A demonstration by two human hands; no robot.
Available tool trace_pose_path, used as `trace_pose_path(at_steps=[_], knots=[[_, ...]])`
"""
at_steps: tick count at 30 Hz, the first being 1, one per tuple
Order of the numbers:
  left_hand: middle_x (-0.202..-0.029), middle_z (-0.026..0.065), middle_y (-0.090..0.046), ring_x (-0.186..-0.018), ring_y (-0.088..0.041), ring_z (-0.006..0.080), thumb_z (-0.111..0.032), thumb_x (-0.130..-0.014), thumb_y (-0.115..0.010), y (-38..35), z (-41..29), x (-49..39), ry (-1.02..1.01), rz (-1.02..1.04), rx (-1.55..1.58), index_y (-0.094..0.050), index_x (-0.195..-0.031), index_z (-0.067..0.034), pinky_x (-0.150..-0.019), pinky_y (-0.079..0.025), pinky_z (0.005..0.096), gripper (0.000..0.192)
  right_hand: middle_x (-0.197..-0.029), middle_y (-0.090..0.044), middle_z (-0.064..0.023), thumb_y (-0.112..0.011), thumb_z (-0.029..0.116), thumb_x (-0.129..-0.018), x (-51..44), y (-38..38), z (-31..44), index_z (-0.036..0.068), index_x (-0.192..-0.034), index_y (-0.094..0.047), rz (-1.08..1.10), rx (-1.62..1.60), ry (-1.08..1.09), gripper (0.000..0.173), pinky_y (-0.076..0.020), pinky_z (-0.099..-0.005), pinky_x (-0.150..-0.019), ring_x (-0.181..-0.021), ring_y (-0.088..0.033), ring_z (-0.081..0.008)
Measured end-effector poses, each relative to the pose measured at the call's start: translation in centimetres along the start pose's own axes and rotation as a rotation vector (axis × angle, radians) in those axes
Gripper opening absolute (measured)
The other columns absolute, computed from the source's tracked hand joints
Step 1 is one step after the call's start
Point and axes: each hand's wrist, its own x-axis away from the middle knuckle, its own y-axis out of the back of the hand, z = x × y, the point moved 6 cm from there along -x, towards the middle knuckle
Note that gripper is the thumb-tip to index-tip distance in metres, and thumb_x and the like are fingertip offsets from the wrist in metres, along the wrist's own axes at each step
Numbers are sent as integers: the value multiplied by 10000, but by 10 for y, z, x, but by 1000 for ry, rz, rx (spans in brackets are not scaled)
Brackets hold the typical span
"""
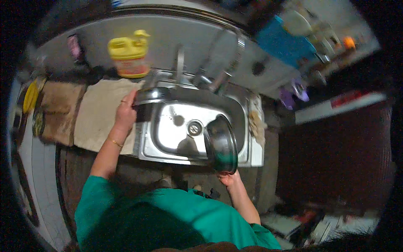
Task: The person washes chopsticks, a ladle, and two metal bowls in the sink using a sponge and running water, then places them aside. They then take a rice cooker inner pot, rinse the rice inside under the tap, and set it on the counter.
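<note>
My left hand [126, 110] grips the near edge of a shiny metal pan or bowl [154, 95] by the sink's upper left corner, beside a cream towel [104, 113]. In my right hand [228, 178] is the lower rim of a round metal bowl [222, 143], tilted on its side over the right part of the steel sink [167, 138]. The drain [194, 128] shows between the two vessels. Behind the sink stands a faucet [180, 63].
A yellow jug [129, 58] stands behind the towel. A brown towel [61, 110] lies at the left. A crumpled cloth [257, 124] lies along the sink's right edge. Purple items [292, 93] hang or rest further right, below a blue board-like object [283, 42].
</note>
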Motion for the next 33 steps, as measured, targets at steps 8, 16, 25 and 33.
trace_pose_path(at_steps=[8,16,25,33], knots=[[-1295,182,-510,-1168,-511,334,129,-738,-403,-20,-94,14,-210,44,-65,-441,-1338,-41,-979,-418,379,625,-931,-665,-140,-525,115,-870,153,49,25,-23,-1012,-612,17,-137,244,216,-572,-348,-694,-809,-660,-226],[-1235,198,-545,-1129,-517,340,-3,-779,-451,-59,-219,85,-211,-16,-17,-457,-1313,-11,-976,-396,373,534,-744,-580,-64,-515,171,-896,382,329,-4,66,-889,-576,-231,-338,596,121,-327,-231,-390,-534,-473,-150],[-781,114,-560,-610,-551,188,-69,-851,-543,-227,-414,165,374,461,798,-511,-942,26,-500,-541,329,135,-590,-470,-18,-541,259,-880,695,542,-256,80,-754,-541,-1636,393,881,219,-392,-320,-472,-522,-472,-147],[-959,87,-559,-905,-563,228,-90,-898,-490,-337,-550,230,784,694,1169,-541,-971,5,-764,-517,394,130,-683,-495,-48,-558,258,-863,739,613,-396,71,-846,-529,-1720,-558,651,190,-409,-338,-535,-612,-494,-178]])
